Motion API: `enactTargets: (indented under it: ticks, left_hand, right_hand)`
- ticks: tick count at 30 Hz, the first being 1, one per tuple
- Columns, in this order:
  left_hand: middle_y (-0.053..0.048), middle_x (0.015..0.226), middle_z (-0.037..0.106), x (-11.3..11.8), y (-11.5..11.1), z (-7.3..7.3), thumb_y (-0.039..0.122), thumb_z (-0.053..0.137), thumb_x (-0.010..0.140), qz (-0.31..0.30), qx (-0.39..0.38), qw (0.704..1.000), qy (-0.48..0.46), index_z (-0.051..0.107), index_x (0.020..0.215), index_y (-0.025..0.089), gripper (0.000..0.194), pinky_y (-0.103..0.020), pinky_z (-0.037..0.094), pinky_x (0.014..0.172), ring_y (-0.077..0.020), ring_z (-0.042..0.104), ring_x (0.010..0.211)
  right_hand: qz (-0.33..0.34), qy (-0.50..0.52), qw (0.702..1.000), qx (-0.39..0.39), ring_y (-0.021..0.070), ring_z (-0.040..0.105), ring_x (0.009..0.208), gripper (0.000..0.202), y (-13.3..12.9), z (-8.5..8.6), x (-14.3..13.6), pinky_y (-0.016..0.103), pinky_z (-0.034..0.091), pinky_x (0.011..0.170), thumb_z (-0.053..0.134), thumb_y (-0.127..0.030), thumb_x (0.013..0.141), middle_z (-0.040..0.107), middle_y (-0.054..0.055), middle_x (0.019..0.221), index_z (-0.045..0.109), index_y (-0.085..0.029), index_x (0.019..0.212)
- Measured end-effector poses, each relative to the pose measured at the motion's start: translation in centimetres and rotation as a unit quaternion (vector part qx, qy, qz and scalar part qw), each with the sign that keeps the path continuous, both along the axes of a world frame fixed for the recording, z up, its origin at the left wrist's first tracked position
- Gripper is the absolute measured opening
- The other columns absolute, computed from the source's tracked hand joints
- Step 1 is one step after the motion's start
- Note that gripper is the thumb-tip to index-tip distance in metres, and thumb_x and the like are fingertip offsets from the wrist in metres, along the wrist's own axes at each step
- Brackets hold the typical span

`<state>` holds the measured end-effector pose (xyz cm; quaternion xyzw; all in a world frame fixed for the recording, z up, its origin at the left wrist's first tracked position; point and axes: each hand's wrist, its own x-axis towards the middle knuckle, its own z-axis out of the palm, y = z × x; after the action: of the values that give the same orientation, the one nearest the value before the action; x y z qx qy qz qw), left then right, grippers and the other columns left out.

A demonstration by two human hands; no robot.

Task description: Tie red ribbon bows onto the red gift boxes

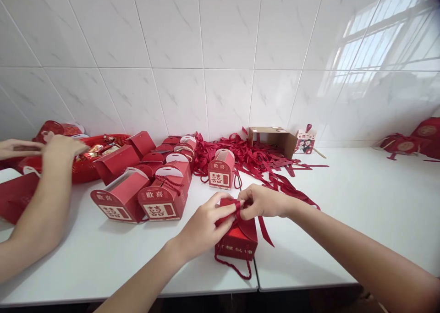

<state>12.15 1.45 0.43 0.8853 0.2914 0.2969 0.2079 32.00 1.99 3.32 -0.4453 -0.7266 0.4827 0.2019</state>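
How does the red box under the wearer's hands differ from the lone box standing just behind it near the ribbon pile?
The box in hand is closed on top, with a ribbon being tied there by the left hand and right hand; the lone box stands untouched, white showing at its top, no ribbon on it. The lone box shows large characters facing the camera; the held one's print is small. Both are red cardboard.

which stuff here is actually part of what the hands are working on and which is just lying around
In hand:
left hand and right hand, both pinching the red ribbon
red box under that ribbon
pile of loose ribbons

Lying about:
row of red boxes
cardboard box
small printed box
red basket, where another person's hand reaches
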Motion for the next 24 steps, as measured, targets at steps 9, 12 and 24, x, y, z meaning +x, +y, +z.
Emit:
enactTargets:
  ticks: [9,12,24]
  left_hand:
    - [-0.006,0.094,0.057,0.4,2.1,-0.2,0.022,0.063,0.077,-0.025,-0.132,0.988,-0.081,0.076,0.075,0.023,0.014,-0.026,0.051,0.067,-0.0141,0.058,0.074]
    - [-0.005,0.098,0.058,-0.1,1.7,0.3,0.024,0.062,0.078,-0.010,-0.136,0.989,-0.058,0.075,0.076,0.023,0.013,-0.025,0.049,0.064,-0.0130,0.057,0.071]
    - [-0.008,0.120,0.056,-2.6,2.1,1.7,0.031,0.050,0.086,0.001,-0.214,0.976,-0.038,0.059,0.074,0.021,0.018,-0.037,0.042,0.093,-0.0236,0.052,0.111]
  right_hand:
    - [0.078,-0.038,0.995,0.047,0.0096,0.043,0.061,0.005,0.6,0.5,0.1,0.021,0.034,0.054,0.061,-0.019,0.063,0.050,-0.004,0.064,0.062,-0.017,0.058]
    - [0.041,-0.068,0.991,0.109,0.0133,0.052,0.072,0.005,-0.1,0.7,0.3,0.023,0.043,0.064,0.063,-0.016,0.062,0.059,0.000,0.079,0.066,-0.018,0.060]
    - [-0.107,-0.146,0.928,0.325,0.0256,0.052,0.107,0.007,-3.4,-0.9,2.2,0.042,0.045,0.088,0.060,-0.018,0.075,0.056,0.009,0.111,0.058,-0.021,0.069]
